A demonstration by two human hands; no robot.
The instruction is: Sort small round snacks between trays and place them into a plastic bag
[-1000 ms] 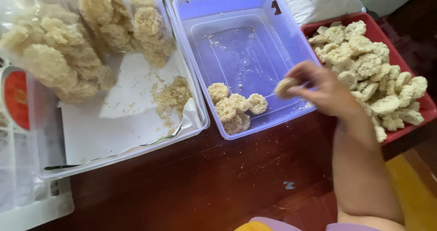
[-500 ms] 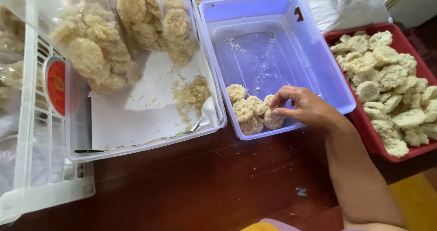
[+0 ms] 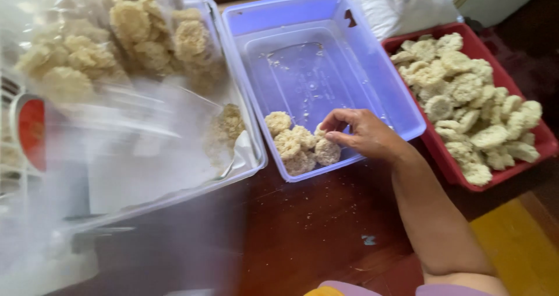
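My right hand (image 3: 364,136) reaches into the near corner of a clear bluish plastic tub (image 3: 291,10). Its thumb and fingertips pinch a round puffed rice cracker (image 3: 327,152) that rests among several others (image 3: 288,141) in that corner. The rest of the tub floor is bare apart from crumbs. My left hand is out of view.
A red tray (image 3: 466,37) heaped with the same crackers (image 3: 460,86) stands right of the tub. To the left, a white tray holds crumbs (image 3: 230,121) and clear bags of crackers (image 3: 134,22). Blurred clear plastic (image 3: 87,173) covers the near left. Everything stands on a dark wooden table (image 3: 314,232).
My right hand carried a cracker from beside the red tray down to the pile in the tub's near corner. The view has swung, and blurred plastic now fills the left.
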